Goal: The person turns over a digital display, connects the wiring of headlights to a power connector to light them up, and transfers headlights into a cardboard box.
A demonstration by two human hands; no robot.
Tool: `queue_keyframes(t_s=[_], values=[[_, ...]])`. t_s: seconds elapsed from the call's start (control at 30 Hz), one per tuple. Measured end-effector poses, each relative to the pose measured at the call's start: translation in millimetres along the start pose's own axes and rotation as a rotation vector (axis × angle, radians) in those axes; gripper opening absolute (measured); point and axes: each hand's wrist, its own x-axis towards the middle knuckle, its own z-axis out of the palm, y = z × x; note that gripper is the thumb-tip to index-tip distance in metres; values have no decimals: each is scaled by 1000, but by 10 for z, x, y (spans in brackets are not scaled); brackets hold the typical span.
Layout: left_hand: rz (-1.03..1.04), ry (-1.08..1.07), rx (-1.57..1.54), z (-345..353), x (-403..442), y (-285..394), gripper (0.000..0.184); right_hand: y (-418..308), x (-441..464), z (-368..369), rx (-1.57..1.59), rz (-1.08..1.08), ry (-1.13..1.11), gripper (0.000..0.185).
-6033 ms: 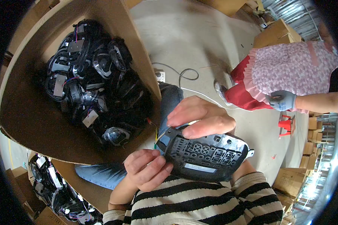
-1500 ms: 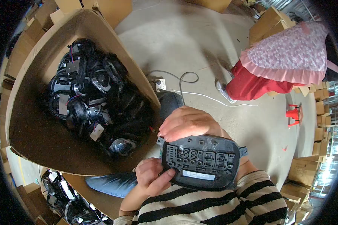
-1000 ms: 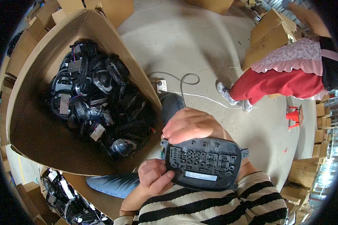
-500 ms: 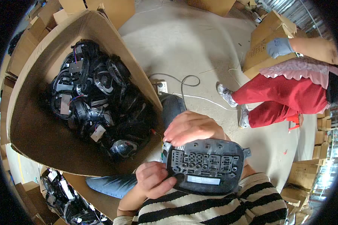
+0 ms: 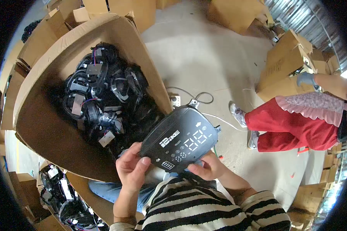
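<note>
A dark e-bike display panel [image 5: 181, 134] is held up in front of my striped top, its printed face toward me. White number segments, arrows, a battery symbol and a logo show on it. My left hand [image 5: 132, 165] grips its lower left corner, thumb on the face. My right hand [image 5: 209, 166] pinches the lower right edge, thumb in front and fingers partly hidden behind. Mounting tabs stick out at the panel's top and right. Thin wires hang behind its right edge, ending near a red connector [image 5: 220, 157].
A large cardboard box [image 5: 40, 127] on the left holds several black units [image 5: 121, 88] with wires and silver plates. More such parts [image 5: 65, 196] lie in a box at lower left. A person in red trousers [image 5: 285, 127] stands at right by cartons. A cable [image 5: 208, 96] lies on the floor.
The panel has been turned over from its back with moulded cutouts to its printed face, and sits tilted farther left and higher. My right hand has moved from its top edge to the lower right.
</note>
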Motion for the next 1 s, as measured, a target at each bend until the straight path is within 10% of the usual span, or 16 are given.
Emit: queue_keyframes(t_s=[1.0], values=[[62,-246,-58,10,168,150,31,-32,-84,88,128,-49,103,22]])
